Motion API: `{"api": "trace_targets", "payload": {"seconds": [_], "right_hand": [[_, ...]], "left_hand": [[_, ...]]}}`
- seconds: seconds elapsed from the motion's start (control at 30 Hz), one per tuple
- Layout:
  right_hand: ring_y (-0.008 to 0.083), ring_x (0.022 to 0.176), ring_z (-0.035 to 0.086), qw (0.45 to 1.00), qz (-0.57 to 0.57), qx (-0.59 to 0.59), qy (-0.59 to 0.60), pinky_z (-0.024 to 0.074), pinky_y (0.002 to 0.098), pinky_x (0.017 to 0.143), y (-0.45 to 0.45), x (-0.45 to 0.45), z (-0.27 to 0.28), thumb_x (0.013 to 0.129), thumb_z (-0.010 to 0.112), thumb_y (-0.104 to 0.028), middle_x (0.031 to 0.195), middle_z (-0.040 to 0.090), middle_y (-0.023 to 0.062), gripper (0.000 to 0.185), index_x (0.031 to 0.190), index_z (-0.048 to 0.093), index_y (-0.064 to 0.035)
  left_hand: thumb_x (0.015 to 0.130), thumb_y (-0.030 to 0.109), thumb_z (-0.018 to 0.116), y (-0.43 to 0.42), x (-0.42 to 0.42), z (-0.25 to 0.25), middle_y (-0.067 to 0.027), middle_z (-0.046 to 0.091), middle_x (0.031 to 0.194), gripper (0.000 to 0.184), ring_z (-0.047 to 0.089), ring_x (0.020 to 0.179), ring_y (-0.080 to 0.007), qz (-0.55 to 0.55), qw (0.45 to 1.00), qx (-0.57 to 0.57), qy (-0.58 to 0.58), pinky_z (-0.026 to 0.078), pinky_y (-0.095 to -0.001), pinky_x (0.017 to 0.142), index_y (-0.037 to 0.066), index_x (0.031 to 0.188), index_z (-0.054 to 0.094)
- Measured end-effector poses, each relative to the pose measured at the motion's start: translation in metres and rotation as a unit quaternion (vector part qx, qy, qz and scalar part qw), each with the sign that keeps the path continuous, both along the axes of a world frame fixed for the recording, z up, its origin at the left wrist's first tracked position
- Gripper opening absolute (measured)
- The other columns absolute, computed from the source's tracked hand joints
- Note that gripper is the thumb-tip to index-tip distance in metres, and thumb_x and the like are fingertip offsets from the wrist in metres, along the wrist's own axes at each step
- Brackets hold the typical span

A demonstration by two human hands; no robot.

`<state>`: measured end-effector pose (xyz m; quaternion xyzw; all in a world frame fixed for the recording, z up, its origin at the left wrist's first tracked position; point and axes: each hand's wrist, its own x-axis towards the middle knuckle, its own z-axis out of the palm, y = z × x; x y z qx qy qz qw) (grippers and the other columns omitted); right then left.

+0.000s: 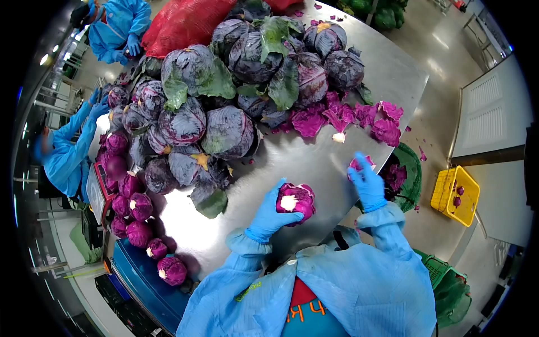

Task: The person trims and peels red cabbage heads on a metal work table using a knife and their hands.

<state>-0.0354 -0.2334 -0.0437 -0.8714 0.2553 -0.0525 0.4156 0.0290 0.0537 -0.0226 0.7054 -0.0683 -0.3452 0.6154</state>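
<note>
My left hand (268,216), in a blue glove, is wrapped round a peeled red cabbage (296,204) with its pale cut stem facing up, just above the steel table (247,194). To the right, near the table's edge, my gloved right hand (368,182) has its thumb and fingers around a purple cabbage leaf (361,163). Ahead of both hands lies a heap of unpeeled red cabbages (227,132), dark and bluish, some with green outer leaves. Loose purple leaves (365,117) lie at the heap's right end.
Peeled cabbages (139,233) line the table's left side beside a blue bin (137,269). A red mesh sack (188,25) lies behind the heap. Below the right edge stands a green net (411,171) holding leaves; a yellow basket (456,196) is farther right. Co-workers' gloved hands (100,104) are at left.
</note>
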Motion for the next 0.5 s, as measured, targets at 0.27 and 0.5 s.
{"api": "trace_targets", "payload": {"seconds": [0.27, 0.5], "right_hand": [[0.0114, 0.065, 0.055, 0.870, 0.140, 0.418, 0.221, 0.0455, 0.0250, 0.057, 0.052, 0.005, 0.000, 0.085, 0.070, -0.046, 0.087, 0.065, 0.0063, 0.054, 0.122, 0.063, -0.0071], [0.0276, 0.069, 0.064, 0.923, 0.285, 0.220, 0.138, 0.0501, 0.0375, 0.061, 0.046, 0.000, -0.014, 0.092, 0.058, -0.044, 0.089, 0.068, 0.0150, 0.042, 0.120, 0.063, -0.0124]], "left_hand": [[0.056, 0.038, 0.088, -0.024, -0.018, 0.022, -0.0273, 0.036, 0.141, 0.105, 0.038, 0.130, -0.0438, -0.147, 0.910, 0.196, -0.334, 0.035, -0.0486, 0.108, 0.010, 0.144, 0.038], [0.055, 0.036, 0.089, -0.027, -0.018, 0.004, -0.0221, 0.044, 0.138, 0.095, 0.044, 0.127, -0.0384, -0.112, 0.934, 0.139, -0.308, 0.037, -0.0458, 0.107, 0.007, 0.136, 0.048]]}}
